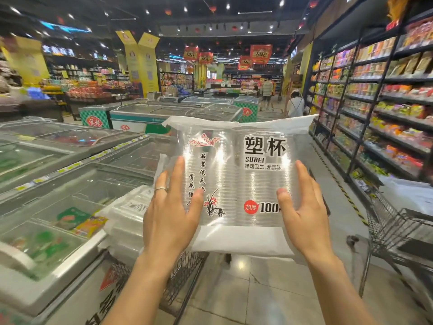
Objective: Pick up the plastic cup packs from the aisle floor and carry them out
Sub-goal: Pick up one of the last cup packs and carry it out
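A clear plastic cup pack (236, 174) with black and red print fills the middle of the head view, above a wire cart (185, 275). My left hand (168, 214), with a ring on one finger, lies flat on the pack's left side, fingers straight. On the pack's right side my right hand (304, 209) presses with straight fingers, its thumb on the front face. More cup packs (128, 207) lie stacked in the cart under and left of this one. I cannot tell whether the top pack rests on that stack or is lifted off it.
Glass-topped chest freezers (58, 174) run along the left. A second wire cart (396, 228) stands at the right, in front of tall shelves of packaged goods (379, 106). The tiled aisle floor (269, 289) runs ahead, where two people (295, 104) stand far off.
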The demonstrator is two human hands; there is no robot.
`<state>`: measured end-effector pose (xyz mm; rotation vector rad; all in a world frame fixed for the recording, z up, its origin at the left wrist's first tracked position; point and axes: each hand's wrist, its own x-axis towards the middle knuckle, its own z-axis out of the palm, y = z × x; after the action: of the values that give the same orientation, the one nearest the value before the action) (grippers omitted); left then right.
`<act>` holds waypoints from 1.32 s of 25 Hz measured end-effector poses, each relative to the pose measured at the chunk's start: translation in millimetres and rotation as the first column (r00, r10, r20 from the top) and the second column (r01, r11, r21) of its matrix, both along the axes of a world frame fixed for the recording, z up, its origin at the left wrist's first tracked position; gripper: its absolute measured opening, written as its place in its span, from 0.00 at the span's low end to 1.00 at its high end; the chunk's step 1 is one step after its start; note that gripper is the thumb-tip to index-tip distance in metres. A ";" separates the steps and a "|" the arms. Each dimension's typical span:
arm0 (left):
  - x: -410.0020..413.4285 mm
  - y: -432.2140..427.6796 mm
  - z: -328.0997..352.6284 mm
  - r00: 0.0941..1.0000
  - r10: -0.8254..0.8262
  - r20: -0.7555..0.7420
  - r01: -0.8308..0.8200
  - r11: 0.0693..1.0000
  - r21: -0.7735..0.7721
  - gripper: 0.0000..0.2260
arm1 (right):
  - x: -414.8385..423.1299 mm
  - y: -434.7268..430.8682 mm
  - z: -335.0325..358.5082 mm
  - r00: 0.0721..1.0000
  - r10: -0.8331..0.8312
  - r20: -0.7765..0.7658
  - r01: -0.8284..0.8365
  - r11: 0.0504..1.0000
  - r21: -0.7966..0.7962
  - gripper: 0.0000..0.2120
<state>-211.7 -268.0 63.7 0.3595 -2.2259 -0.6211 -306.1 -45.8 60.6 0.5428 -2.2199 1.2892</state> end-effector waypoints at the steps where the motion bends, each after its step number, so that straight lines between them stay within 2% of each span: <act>1: -20.3 -4.5 -3.3 1.000 0.019 0.004 -0.019 1.000 0.003 0.32 | -24.5 -6.7 -4.5 1.000 0.013 0.003 -0.013 1.000 0.006 0.29; 9: -189.7 -41.6 -19.8 0.967 0.241 0.079 -0.245 0.969 0.041 0.29 | -239.1 -67.3 -18.3 0.979 0.199 0.044 -0.201 0.979 0.044 0.28; 13: -244.0 -60.7 -27.4 0.929 0.351 0.117 -0.361 0.930 0.076 0.31 | -319.8 -108.3 -20.8 0.935 0.345 0.085 -0.351 0.934 0.068 0.28; 25: -314.7 -179.9 -72.4 0.823 0.541 0.170 -0.565 0.811 0.153 0.31 | -431.5 -270.0 -57.3 0.788 0.599 0.140 -0.614 0.779 0.128 0.28; 29: -348.6 -229.4 -87.5 0.830 0.529 0.177 -0.556 0.805 0.204 0.33 | -471.6 -332.0 -52.9 0.783 0.598 0.173 -0.622 0.745 0.241 0.28; 33: -376.4 -274.4 -108.4 0.843 0.474 0.254 -0.531 0.809 0.252 0.34 | -510.0 -377.6 -59.7 0.786 0.592 0.178 -0.615 0.720 0.322 0.27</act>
<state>-588.1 -542.4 -44.6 1.1757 -2.0586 -0.6619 -816.1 -423.4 0.9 1.5019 -2.4456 1.1754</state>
